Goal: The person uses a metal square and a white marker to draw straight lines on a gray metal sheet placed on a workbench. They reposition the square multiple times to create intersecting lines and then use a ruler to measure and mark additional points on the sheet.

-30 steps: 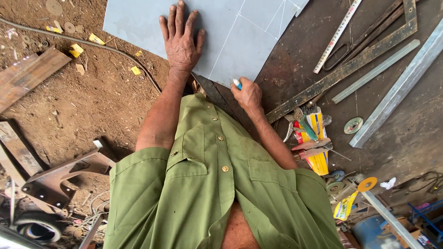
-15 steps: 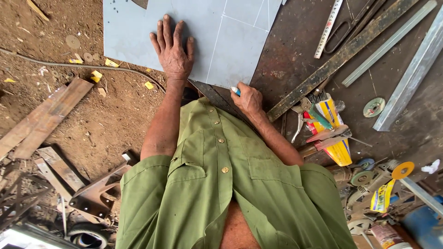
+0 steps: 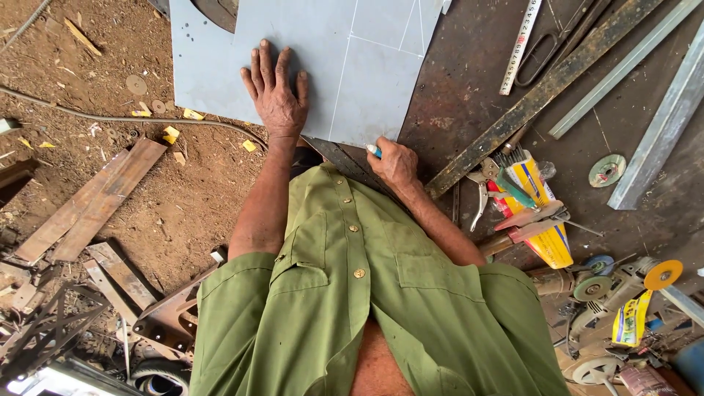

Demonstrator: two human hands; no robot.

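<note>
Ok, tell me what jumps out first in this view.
The big grey metal sheet at top centre, scored with thin white lines, with the left hand spread flat on it. Beside it, the right hand grips a blue-tipped marker at the sheet's near edge. Right of that, a long rusty bar slants across the dark workbench.

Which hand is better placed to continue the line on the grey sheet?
Right. The right hand grips a marker at the grey sheet edge, by a drawn line. The left hand lies flat, pinning the sheet.
</note>
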